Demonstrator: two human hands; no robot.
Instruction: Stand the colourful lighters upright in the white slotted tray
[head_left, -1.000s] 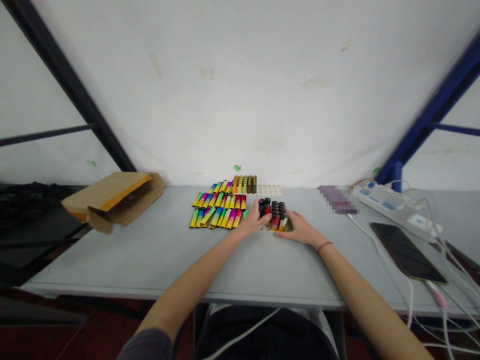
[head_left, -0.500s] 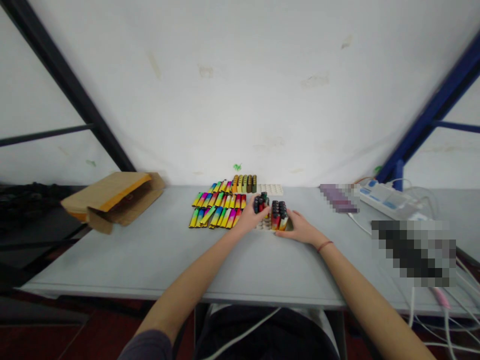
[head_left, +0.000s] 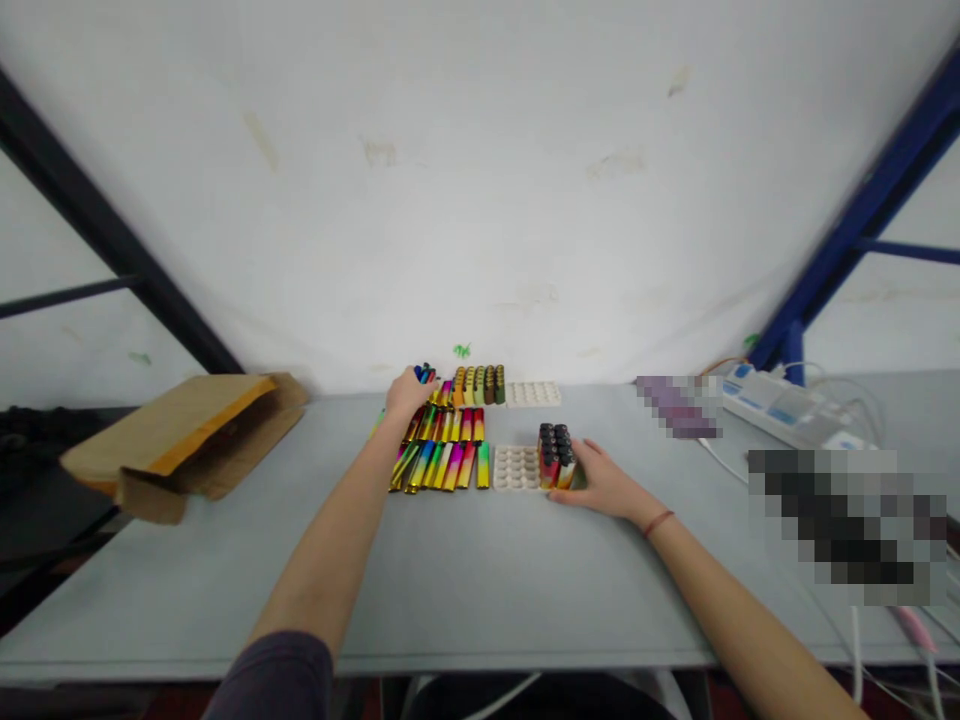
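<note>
At the back left, my left hand (head_left: 407, 392) has its fingers curled on dark-blue lighters (head_left: 426, 374), partly hidden by the hand. Beside it lie rows of shiny rainbow-coloured lighters (head_left: 450, 465). My right hand (head_left: 596, 482) cups the right side of a block of black-topped lighters (head_left: 556, 455), thumb in front and fingers behind. These stand upright in the right end of a white pocketed tray (head_left: 516, 468), whose left pockets are bare.
Behind, upright yellow, green and brown lighters (head_left: 480, 386) stand beside another white tray (head_left: 533, 394). An open brown paper bag (head_left: 180, 425) lies at left. A power strip (head_left: 780, 405), cables and blurred-out items occupy the right side.
My left hand has moved from the front tray to the back left, and the dark-topped lighters it held there are gone from the tray's left part. My right hand stays beside the block.
</note>
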